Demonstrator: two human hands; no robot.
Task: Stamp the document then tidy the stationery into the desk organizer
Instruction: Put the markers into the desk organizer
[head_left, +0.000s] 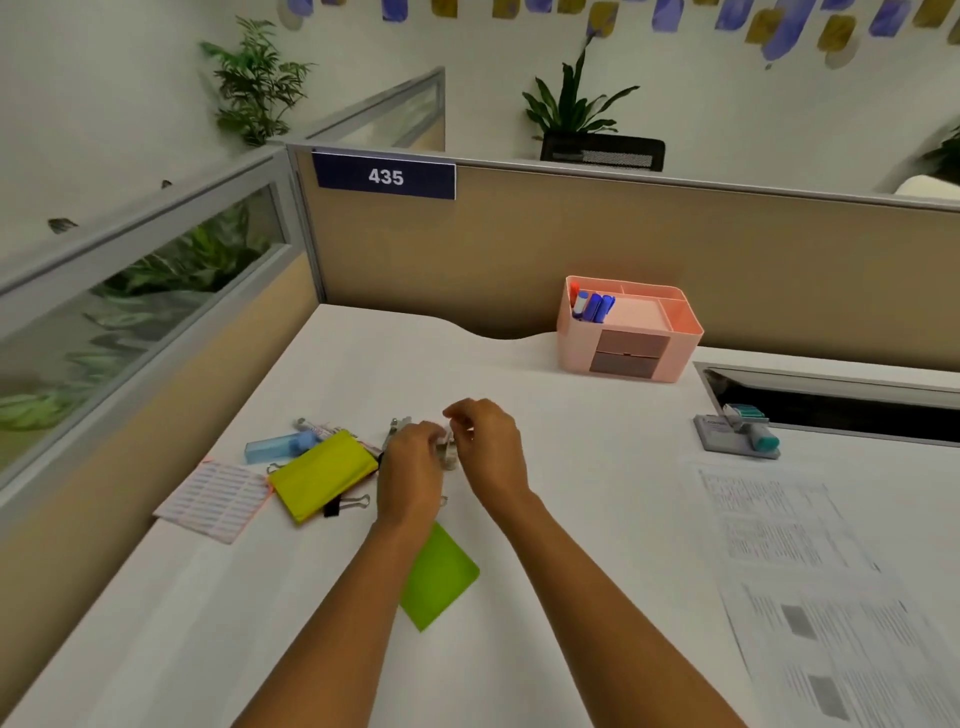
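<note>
My left hand (413, 470) and my right hand (485, 444) meet over the middle of the white desk, both pinching small silvery clips (448, 453) between their fingertips. To their left lie a yellow-green pad (319, 475), a black binder clip (345, 505), a blue case (272, 448), a pen-like item (322, 428) and a lined label sheet (215, 500). A green sticky pad (439, 577) lies under my left forearm. The pink desk organizer (631, 332) stands at the back with blue markers (595, 305) in it. The stamp and ink pad (740, 434) sit far right, above the printed documents (810, 571).
Beige cubicle partitions (571, 244) close off the desk at the back and the left. A dark cable slot (841, 410) opens in the desk at the right, behind the stamp. Plants and a black chair back stand beyond the partition.
</note>
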